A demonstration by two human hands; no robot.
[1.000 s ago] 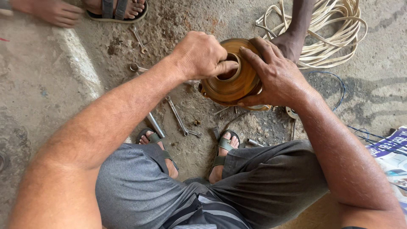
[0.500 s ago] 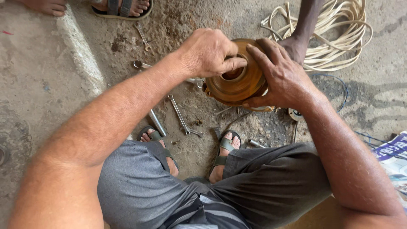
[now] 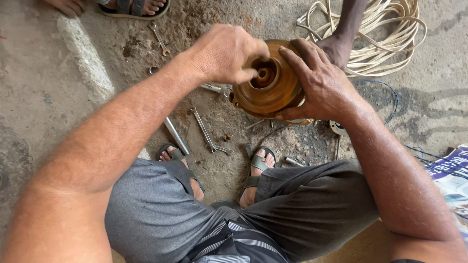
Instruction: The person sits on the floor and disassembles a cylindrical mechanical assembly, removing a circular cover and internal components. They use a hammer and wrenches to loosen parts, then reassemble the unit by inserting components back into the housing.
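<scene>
- We see a round, rust-brown metal disc (image 3: 265, 97) with stepped rings and a raised centre hub, held just above the concrete floor (image 3: 44, 112), in front of the squatting person's knees.
- Our right hand (image 3: 321, 87) lies against the right flank of the disc, fingers (image 3: 292, 56) spread over the rim and thumb under the lower edge; we judge this grip steadies the part against turning.
- Our left hand (image 3: 226, 53) comes over the top, fingers bunched together and reaching down into the recess beside the hub. Whether they pinch a small piece there, we cannot tell; the hand covers that spot.
- Just left of the disc lies a short spanner (image 3: 217, 88); a longer combination spanner (image 3: 204, 127) and a plain steel bar (image 3: 175, 135) lie nearer the person's sandalled feet (image 3: 256, 168), within arm's reach of the work.
- Another spanner (image 3: 159, 38) rests farther out, near a second person's sandalled foot (image 3: 134, 7) at the top edge.
- A third person's bare foot (image 3: 336, 46) stands directly behind the disc, on a coil of cream cable (image 3: 390, 39).
- Thin blue wire (image 3: 385, 92) trails across the floor to the right.
- A printed sheet (image 3: 451, 175), blue and white, flat and rectangular, lies at the right edge.
</scene>
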